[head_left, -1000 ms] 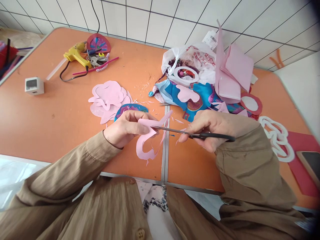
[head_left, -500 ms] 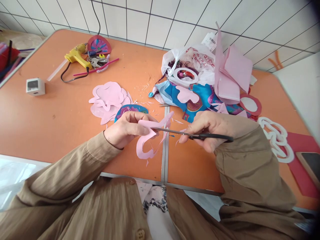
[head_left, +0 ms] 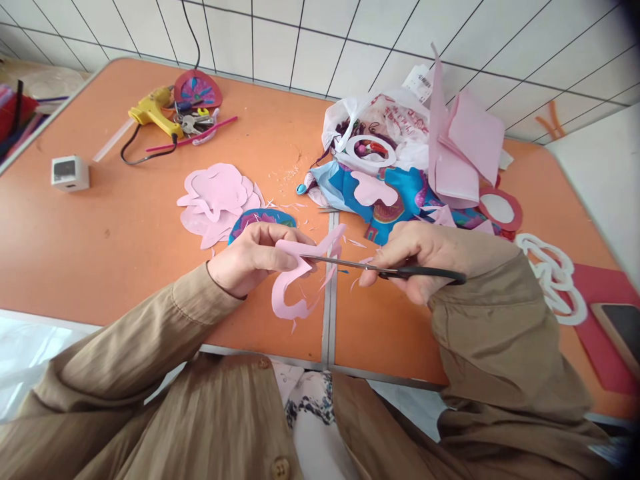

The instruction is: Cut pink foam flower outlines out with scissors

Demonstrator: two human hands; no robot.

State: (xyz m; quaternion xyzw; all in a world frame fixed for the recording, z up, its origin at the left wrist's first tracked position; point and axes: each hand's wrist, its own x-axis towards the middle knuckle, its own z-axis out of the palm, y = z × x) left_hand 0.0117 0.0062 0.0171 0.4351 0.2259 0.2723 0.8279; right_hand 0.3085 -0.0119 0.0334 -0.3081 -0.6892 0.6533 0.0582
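Note:
My left hand (head_left: 267,257) pinches a curved pink cut-out (head_left: 285,297), which looks like felt or foam sheet, between thumb and fingers. Black-handled scissors (head_left: 423,272) are gripped in my right hand (head_left: 413,257), their blades pointing left. The blade tips lie at the inner corner of the pink piece, close to my left fingertips. Partly behind my left hand is a blue and purple patterned piece (head_left: 273,217). Beyond it lies a stack of pink cut-outs (head_left: 217,193). Thin pink trimmings are scattered around the hands.
A yellow glue gun (head_left: 157,113) and keys (head_left: 193,125) lie at the back left, near a small white cube (head_left: 70,173). At the back right are a plastic bag (head_left: 400,120), blue patterned fabric (head_left: 405,193) and folded pink sheets (head_left: 470,147). White cut-outs (head_left: 550,270) and a phone (head_left: 623,330) lie right.
Almost nothing differs. The thin pink strip hanging from the piece has shifted slightly; hands and scissors hold nearly the same position.

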